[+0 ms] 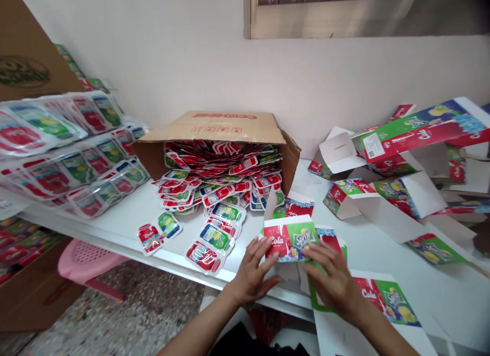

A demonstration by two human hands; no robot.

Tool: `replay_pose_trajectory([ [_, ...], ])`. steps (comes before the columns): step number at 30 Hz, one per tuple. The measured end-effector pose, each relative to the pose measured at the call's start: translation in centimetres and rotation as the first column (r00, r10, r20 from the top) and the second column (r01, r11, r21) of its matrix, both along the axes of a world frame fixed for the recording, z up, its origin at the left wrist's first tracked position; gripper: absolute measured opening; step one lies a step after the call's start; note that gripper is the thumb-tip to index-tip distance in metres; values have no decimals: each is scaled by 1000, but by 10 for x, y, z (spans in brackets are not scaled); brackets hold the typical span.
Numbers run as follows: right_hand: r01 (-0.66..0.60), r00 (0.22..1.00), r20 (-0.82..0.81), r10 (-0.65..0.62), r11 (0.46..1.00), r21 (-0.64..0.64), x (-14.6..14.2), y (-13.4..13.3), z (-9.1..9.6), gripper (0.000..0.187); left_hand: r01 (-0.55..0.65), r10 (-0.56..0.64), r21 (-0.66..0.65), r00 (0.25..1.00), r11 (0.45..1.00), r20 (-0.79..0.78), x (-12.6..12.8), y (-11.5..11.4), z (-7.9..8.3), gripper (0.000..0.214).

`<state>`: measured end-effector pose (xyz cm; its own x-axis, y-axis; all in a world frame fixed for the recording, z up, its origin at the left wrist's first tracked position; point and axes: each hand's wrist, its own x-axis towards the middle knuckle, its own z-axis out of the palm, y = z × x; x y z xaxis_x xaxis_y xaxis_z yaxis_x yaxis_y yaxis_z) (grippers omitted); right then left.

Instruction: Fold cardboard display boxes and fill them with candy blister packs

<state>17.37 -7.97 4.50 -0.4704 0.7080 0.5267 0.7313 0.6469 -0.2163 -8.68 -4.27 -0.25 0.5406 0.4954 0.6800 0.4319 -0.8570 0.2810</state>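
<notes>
A small printed carton (pixel 291 237), red and green with "Cola" and "Sprite" on it, stands on the white table (pixel 383 244) just in front of me. My left hand (pixel 250 274) grips its lower left side with fingers curled. My right hand (pixel 335 282) holds its lower right side, fingers pressed on the green panel. One white flap sticks up at the carton's top left. Flat unfolded cartons (pixel 386 297) lie under and beside my right hand.
A tipped cardboard box (pixel 218 126) spills several candy blister packs (pixel 214 193) across the table. Strips of the same packs (pixel 61 152) are piled at left. Folded and half-folded cartons (pixel 406 142) crowd the right. A pink stool (pixel 84 259) stands below the table edge.
</notes>
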Motion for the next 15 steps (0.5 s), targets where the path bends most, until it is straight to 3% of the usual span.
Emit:
replay_pose_trajectory([
  [3, -57, 994, 97, 50, 996, 70, 4, -38, -12, 35, 102, -98, 56, 993, 993, -68, -9, -13, 4, 65],
  [6, -109, 984, 145, 103, 993, 37, 5, -66, -8, 30, 107, -117, 113, 990, 988, 82, -1, -30, 15, 55],
  [8, -164, 971, 170, 166, 986, -27, -1, -78, -5, 23, 32, -51, 123, 987, 992, 154, 10, -41, 22, 55],
  [11, -236, 956, 141, 256, 961, -143, -16, -88, -2, 17, -51, 51, 49, 999, 998, -2, 23, -51, 27, 58],
  [13, -263, 954, 65, 291, 923, -280, -23, -89, 6, 15, -28, 24, -31, 991, 999, -129, 25, -51, 27, 53],
  [15, -227, 971, -31, 238, 866, -446, -24, -84, 19, 15, 1, -19, -111, 987, 994, -161, 21, -47, 26, 52],
])
